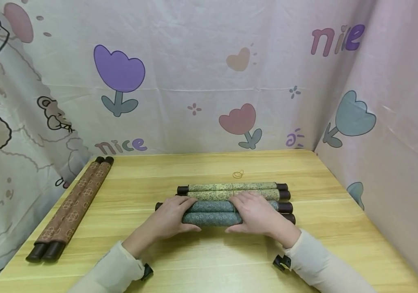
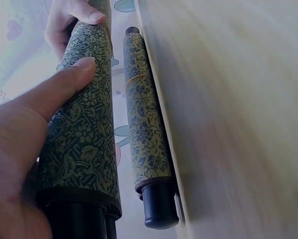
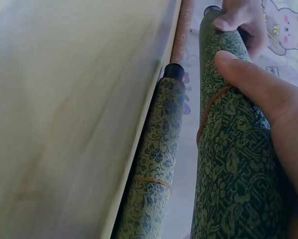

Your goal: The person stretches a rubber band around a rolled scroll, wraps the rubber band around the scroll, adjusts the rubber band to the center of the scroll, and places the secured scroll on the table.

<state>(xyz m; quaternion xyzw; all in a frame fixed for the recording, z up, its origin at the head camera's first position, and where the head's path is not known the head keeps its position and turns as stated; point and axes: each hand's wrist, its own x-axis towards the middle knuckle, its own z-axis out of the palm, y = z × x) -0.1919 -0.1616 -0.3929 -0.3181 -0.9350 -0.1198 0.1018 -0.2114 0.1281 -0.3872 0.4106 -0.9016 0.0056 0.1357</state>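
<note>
A blue-green patterned scroll (image 1: pixel 212 219), its two rolls side by side with dark end knobs, is held crosswise between both hands. My left hand (image 1: pixel 172 215) grips it near the left end, thumb along the near side and fingers over the top. Toward the other end my right hand (image 1: pixel 256 212) holds it the same way, beside a thin rubber band (image 3: pixel 208 112) round the rolls. In both wrist views the scroll appears raised off the tabletop. Just behind it lies a yellow floral scroll (image 1: pixel 209 187), also banded, resting on the table.
A brown scroll (image 1: pixel 73 203) with round motifs lies slantwise along the left edge of the wooden table (image 1: pixel 128 228). One loose rubber band (image 1: pixel 238 175) lies behind the yellow scroll. Printed curtains (image 1: pixel 179 61) hang at the back and sides.
</note>
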